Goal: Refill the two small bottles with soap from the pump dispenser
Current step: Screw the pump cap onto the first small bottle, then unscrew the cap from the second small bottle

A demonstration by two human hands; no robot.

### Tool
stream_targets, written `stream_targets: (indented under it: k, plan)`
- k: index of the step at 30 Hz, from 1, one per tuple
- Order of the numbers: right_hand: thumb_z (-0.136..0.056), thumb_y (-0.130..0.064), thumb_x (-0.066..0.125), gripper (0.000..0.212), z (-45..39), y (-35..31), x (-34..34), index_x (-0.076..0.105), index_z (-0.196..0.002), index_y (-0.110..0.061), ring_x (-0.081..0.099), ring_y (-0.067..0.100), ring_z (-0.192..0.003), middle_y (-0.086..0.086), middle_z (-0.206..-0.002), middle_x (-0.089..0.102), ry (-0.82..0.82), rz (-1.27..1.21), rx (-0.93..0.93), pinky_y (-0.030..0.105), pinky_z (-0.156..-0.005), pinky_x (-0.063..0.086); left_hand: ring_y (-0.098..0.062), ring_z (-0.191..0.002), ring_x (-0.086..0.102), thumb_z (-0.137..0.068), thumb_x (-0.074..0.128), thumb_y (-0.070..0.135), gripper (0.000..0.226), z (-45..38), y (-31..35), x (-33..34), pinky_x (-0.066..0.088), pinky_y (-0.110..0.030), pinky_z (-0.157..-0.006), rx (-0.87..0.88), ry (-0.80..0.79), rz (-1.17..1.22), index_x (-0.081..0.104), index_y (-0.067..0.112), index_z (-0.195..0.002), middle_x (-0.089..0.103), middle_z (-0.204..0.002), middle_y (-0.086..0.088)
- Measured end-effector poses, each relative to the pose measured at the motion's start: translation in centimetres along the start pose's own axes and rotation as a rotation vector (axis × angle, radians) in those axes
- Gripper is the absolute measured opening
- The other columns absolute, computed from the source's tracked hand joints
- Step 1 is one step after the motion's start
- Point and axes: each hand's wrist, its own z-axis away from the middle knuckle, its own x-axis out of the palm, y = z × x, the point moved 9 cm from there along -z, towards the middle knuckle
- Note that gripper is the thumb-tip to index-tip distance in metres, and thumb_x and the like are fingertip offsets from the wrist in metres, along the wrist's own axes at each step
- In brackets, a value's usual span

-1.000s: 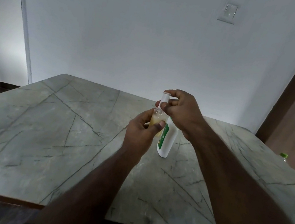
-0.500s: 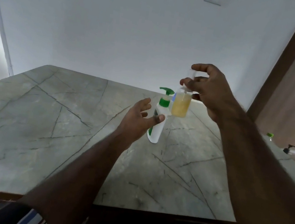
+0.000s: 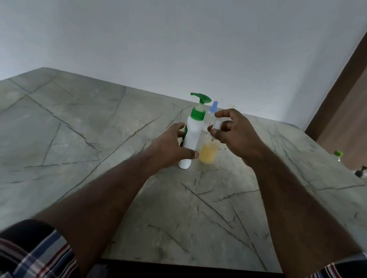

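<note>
A white pump dispenser with a green pump head stands on the marble table. My left hand grips its lower body, thumb across the front. Right beside it is a small clear bottle half full of yellow soap, its base at the table surface. My right hand pinches the clear top of this bottle between thumb and fingers. A second small bottle with a blue top stands just behind the dispenser, mostly hidden by my right hand.
A white wall runs along the table's far edge, and a brown wooden panel rises at the right. Past the table's right edge are a green-capped bottle and a dark pump head.
My left hand let go of the yellow bottle and took hold of the dispenser. My right hand carried the yellow bottle right, then down to the table beside the dispenser.
</note>
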Motion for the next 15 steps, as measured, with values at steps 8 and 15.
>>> stream_targets:
  k: [8, 15]
  plan:
    - [-0.085, -0.007, 0.070, 0.042, -1.1, 1.1, 1.1, 0.055, -0.121, -0.020, 0.071, 0.012, -0.093, 0.001, -0.102, 0.074, -0.116, -0.058, 0.014, 0.036, -0.082, 0.058, -0.022, -0.121, 0.054, -0.076, 0.085, 0.022, 0.089, -1.3, -0.3, 0.3, 0.049, -0.044, -0.102, 0.038, -0.046, 0.012, 0.035, 0.023, -0.148, 0.051, -0.144, -0.002]
    - [-0.090, -0.043, 0.060, 0.036, -2.8, 1.5, -0.5, 0.061, -0.116, -0.018, 0.065, 0.022, -0.101, 0.002, -0.106, 0.074, -0.058, -0.373, 0.115, 0.043, -0.093, 0.050, -0.023, -0.127, 0.050, -0.074, 0.087, 0.028, 0.094, -1.7, -0.7, 0.3, 0.047, -0.050, -0.105, 0.063, -0.057, 0.017, 0.032, 0.028, -0.149, 0.048, -0.146, -0.001]
